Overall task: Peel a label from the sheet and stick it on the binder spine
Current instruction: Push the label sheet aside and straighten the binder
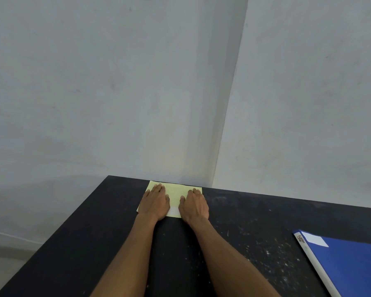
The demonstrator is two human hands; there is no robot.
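With your left hand (155, 203) and right hand (194, 204) flat, fingers together, on the yellow label sheet (176, 192), pinching nothing, any peel risks creasing, since the blue binder (351, 264) lies well apart.

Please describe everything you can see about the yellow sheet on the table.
The yellow sheet is pale, thin and paper-like, and lies flat near the far edge of the black table, close to the wall. A white rectangular patch shows at its near edge. The left hand and right hand rest palm-down on it, covering both sides. The blue binder lies apart, to the right.
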